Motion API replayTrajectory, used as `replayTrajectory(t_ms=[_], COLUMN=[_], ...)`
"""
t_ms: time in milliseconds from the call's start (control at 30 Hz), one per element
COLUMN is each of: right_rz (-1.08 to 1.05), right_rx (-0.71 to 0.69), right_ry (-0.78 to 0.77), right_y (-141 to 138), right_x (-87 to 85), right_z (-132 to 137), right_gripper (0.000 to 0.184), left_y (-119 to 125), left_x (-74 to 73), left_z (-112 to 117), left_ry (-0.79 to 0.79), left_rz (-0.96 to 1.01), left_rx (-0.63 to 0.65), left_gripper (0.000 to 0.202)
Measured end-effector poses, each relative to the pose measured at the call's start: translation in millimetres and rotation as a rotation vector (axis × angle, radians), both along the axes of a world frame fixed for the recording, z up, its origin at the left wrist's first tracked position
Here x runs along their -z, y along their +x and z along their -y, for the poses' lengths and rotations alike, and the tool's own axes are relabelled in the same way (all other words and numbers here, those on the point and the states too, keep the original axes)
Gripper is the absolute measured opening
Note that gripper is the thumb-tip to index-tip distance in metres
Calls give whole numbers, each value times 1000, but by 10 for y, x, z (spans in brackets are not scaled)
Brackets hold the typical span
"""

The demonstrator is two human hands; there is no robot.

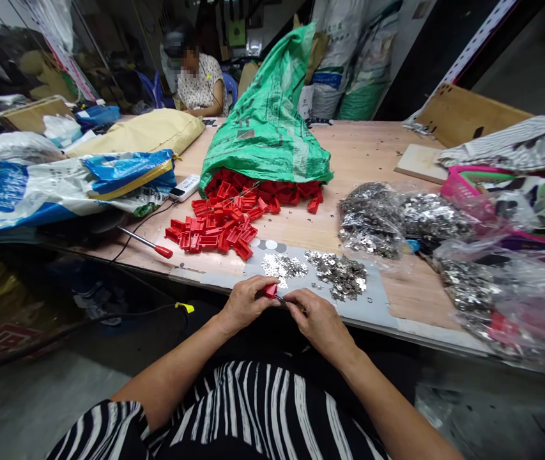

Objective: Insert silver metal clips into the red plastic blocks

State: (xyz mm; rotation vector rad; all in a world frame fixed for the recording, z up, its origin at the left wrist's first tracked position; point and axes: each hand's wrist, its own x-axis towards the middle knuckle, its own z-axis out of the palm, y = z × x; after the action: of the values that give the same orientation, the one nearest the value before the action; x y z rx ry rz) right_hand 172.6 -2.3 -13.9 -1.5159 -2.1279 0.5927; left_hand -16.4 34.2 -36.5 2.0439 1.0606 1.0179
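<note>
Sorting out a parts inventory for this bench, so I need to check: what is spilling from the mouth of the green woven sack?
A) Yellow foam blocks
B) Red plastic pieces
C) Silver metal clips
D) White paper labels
B. Red plastic pieces lie heaped at the mouth of the green woven sack and spread across the table.

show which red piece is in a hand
The piece pinched in the left hand, above the grey mat; the other red pieces lie heaped on the table.

My blouse: black with wavy white vertical stripes. Short sleeve of the same print, ending above the elbow of my left arm. Plain dark cloth lies just below the counter.
</note>
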Motion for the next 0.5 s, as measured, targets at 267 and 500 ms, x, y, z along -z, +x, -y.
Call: replayTrajectory(t_ms=[267, 500], right_rz=[263, 105], right_rx=[147, 70], right_ry=[32, -3], right_y=[-258, -156], right_x=[-71, -32], right_z=[103, 57], right_gripper=[16, 18], left_y=[5, -10], left_x=[23, 20], left_z=[9, 5], left_ry=[38, -11], left_rz=[26, 46], left_rx=[25, 33], left_gripper=[34, 35])
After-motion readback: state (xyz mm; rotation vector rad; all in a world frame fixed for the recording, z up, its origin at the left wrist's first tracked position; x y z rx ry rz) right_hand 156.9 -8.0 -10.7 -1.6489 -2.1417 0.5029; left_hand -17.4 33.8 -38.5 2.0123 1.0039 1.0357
